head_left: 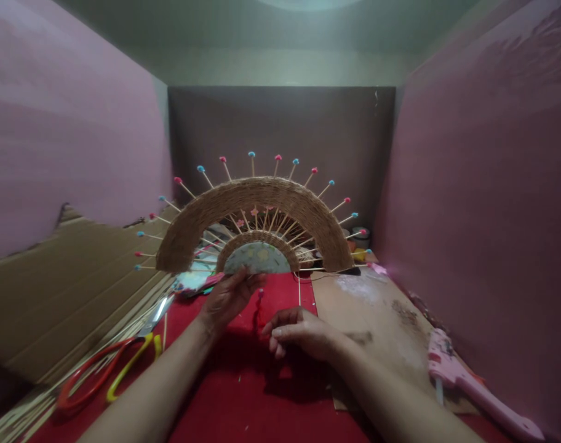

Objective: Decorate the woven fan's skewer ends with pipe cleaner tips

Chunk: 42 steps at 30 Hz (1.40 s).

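A half-round woven fan (254, 187) stands upright ahead of me, with thin sticks radiating through it, tipped in pink and blue. At its base is a pale half-disc (257, 257) with a flower pattern. My left hand (232, 295) grips the fan at the lower middle, thumb in front and fingers partly hidden. Lower and to the right, my right hand (299, 332) hovers with loosely curled fingers, apart from the fan, and nothing plainly in them. Beside its fingertips is a dark red strand (257, 311) with a small bead-like top; where it attaches is unclear.
Scissors (137, 344) with red and yellow handles lie at left, by a bundle of thin sticks (45, 400). A stained cardboard sheet (377, 307) covers the right side, with a pink glue gun (469, 375) near the wall. Red cloth (243, 394) lies below my hands.
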### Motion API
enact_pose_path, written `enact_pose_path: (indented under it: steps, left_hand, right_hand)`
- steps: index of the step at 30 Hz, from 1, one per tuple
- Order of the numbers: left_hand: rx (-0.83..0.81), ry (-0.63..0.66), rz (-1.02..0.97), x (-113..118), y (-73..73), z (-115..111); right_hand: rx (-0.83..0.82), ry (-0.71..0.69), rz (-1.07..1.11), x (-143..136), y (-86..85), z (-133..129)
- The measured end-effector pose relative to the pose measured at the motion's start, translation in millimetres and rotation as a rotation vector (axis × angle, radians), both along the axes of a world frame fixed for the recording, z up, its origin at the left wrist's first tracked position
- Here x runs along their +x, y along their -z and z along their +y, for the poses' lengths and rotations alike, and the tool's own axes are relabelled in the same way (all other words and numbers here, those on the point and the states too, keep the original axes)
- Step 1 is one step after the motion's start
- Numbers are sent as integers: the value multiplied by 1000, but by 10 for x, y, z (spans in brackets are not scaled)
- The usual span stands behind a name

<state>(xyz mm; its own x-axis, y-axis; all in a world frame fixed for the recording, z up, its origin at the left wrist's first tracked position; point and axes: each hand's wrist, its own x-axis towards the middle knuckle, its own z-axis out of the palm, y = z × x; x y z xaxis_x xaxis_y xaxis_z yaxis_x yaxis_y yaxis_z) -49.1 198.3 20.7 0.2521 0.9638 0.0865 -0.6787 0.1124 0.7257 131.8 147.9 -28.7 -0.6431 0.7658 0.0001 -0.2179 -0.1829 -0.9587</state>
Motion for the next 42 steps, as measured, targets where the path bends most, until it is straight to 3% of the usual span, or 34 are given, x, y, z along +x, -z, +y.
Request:
enact_pose_path:
  steps: [16,19,22,27,29,31,33,37,42]
  left_hand:
    - [33,-6,-21,-12,41,31]
    - [33,-4,-6,-17,31,24]
    - [32,-5,8,-13,10,14]
    - [29,-2,42,9,-13,-8]
    - [38,2,50,22,-15,-18]
    - [48,8,59,32,-13,-24]
    - [61,9,62,38,-8,-25]
    - [86,7,70,38,12,-10]
    - [120,16,97,33,41,-2]
  right_hand:
    - [13,-6,3,-13,31,-8]
    - [44,47,-18,-13,-53,-37]
    - [280,335,-84,60,-400,-82]
    - [1022,1214,-190,383,-1430,-21]
    - [1230,1423,-414,529,-1772,103]
    - [1279,1494,-621,646,-1989,262]
    - [1254,1501,-711,723,-2096,408]
    - [1140,1413,-615,771,-2168,550]
    - [1103,1379,-550,730,-2234,536]
